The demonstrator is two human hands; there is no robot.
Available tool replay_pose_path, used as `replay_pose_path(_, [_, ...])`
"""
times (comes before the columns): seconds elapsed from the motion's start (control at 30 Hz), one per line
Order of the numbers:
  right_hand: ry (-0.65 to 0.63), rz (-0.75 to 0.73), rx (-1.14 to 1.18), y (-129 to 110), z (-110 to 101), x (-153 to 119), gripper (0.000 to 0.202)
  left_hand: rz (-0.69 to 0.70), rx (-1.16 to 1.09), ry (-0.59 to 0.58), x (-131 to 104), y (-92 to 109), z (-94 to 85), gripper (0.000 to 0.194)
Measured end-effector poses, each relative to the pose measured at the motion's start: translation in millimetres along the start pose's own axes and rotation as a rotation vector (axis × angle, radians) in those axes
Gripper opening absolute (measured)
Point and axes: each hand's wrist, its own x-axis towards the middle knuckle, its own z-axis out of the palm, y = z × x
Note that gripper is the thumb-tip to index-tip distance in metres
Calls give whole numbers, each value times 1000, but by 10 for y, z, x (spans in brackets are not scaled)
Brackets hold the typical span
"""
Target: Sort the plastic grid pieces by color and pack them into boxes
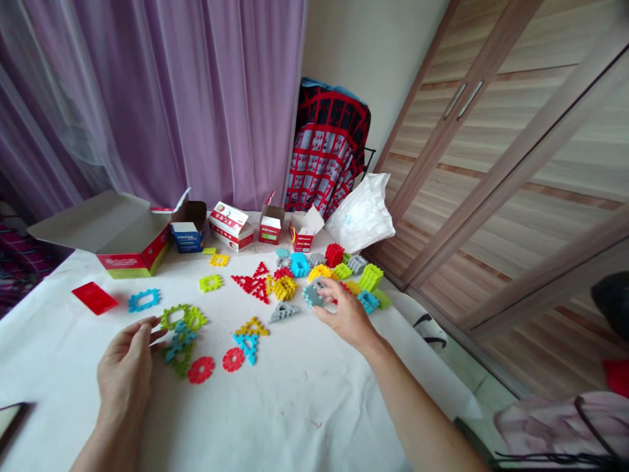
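My right hand [346, 318] pinches a grey-blue plastic interlocking piece [313, 295] beside the heap of colourful pieces. My left hand [128, 367] has curled fingers, their tips at the left edge of a green square frame [171, 317]; what they grip, if anything, is hard to make out. Around that frame lie a green triangle [198, 318], a blue toothed piece [181, 339] and another green piece [183, 360]. Red notched discs [201, 370] lie close by. A blue triangle [246, 346] meets a yellow triangle [252, 326]. Between the hands rests a grey triangle stack [284, 312].
Small opened boxes [230, 226] and a large open box [135, 252] line the table's back edge. A white plastic bag [363, 213] stands back right. Red triangles [253, 285], a blue frame [144, 300] and a red card-like piece [94, 297] lie on the white cloth [304, 406].
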Motion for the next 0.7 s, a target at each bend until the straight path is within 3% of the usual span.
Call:
replay_pose_path(0.17, [138, 86, 18, 512, -247, -86, 54, 64, 73, -11, 9, -84, -19, 28])
replay_pose_path(0.37, [161, 104, 5, 703, -357, -115, 54, 103, 99, 17, -39, -91, -32, 29])
replay_pose_path(0.47, [155, 113, -46, 604, -425, 52, 53, 130, 123, 37, -67, -78, -19, 26])
replay_pose_path(0.57, [115, 142, -161, 357, -431, 436, 54, 130, 141, 43, -101, -44, 14, 25])
replay_pose_path(0.7, [-17, 131, -373, -10, -159, 1149, 53, 124, 172, 27, -120, 1, 41, 29])
